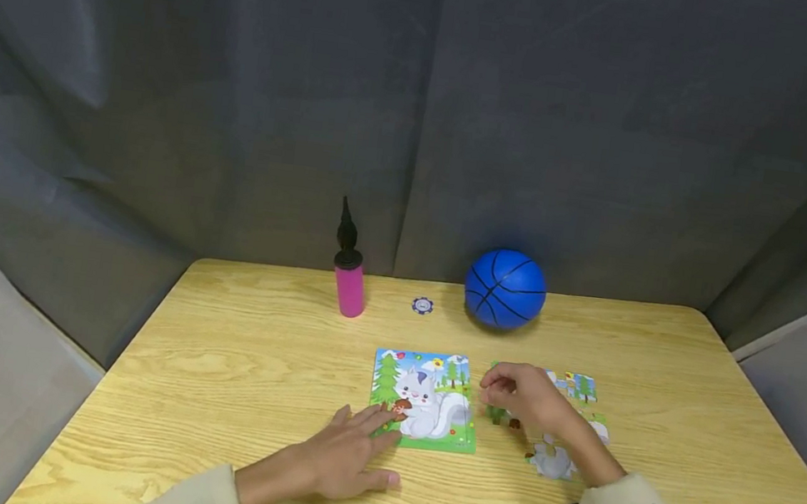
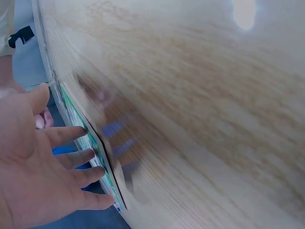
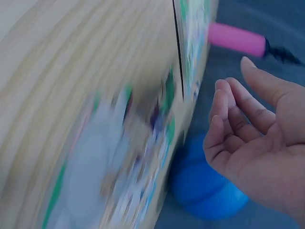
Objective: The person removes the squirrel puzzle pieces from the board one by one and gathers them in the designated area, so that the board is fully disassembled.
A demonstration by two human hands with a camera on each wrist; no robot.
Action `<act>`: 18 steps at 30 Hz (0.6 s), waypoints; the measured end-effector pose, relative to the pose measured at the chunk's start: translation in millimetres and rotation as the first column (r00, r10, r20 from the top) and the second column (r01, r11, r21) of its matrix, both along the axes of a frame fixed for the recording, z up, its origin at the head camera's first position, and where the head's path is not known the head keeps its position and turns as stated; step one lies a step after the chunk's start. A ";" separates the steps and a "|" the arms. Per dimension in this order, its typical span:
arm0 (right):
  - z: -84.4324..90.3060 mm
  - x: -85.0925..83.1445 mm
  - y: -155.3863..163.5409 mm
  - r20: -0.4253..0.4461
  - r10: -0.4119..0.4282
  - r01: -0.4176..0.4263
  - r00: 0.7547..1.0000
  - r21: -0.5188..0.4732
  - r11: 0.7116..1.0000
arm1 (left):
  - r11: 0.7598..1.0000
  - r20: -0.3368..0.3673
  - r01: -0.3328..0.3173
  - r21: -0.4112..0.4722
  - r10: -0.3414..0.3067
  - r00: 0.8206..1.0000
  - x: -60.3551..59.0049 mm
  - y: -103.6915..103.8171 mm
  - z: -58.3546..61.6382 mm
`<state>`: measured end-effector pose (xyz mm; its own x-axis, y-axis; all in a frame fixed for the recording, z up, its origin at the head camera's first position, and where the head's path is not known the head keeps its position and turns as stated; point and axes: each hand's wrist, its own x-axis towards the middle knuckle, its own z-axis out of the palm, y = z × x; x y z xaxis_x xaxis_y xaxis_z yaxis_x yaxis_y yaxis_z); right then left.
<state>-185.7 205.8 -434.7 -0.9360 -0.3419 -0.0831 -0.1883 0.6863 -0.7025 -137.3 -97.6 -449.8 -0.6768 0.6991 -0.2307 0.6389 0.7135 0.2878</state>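
Note:
A square squirrel puzzle board (image 1: 431, 398) lies flat on the wooden table (image 1: 223, 364). My left hand (image 1: 357, 448) rests flat on the table with straight fingers, the fingertips touching the board's near left corner; the left wrist view shows the spread fingers (image 2: 71, 157) at the board's edge (image 2: 97, 150). Loose puzzle pieces (image 1: 553, 460) lie just right of the board. My right hand (image 1: 511, 391) hovers over their left side, fingers loosely curled. In the right wrist view this hand (image 3: 252, 138) holds nothing, and the pieces (image 3: 119, 157) are blurred.
At the back of the table stand a pink hand pump (image 1: 350, 283) with a black top, a small blue-and-white chip (image 1: 423, 306) and a blue ball (image 1: 505, 288). Grey curtains surround the table on all sides. The ball (image 3: 205, 191) and pump (image 3: 236, 38) also show in the right wrist view.

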 end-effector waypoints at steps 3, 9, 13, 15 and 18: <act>-4.7 -6.5 -20.4 -0.004 0.025 -0.025 1.000 -0.003 1.000 | 1.000 0.010 -0.005 -0.001 0.005 1.000 -0.2 -0.2 1.0; -10.9 -15.0 -52.4 0.011 0.059 -0.059 0.998 0.005 0.998 | 1.000 0.017 -0.024 0.002 0.024 1.000 -0.9 -2.9 2.1; -16.1 -17.8 -68.0 0.050 0.061 -0.060 0.997 -0.005 0.998 | 0.999 0.015 -0.041 -0.002 0.041 0.999 -2.2 -8.4 2.1; -18.9 -17.8 -74.1 0.059 0.071 -0.070 0.996 -0.017 0.997 | 0.999 0.014 -0.050 -0.005 0.050 0.999 -2.8 -11.0 2.0; -22.6 -17.4 -81.8 0.059 0.085 -0.083 0.995 -0.041 0.996 | 0.998 0.020 -0.059 -0.006 0.059 0.998 -3.9 -13.7 1.7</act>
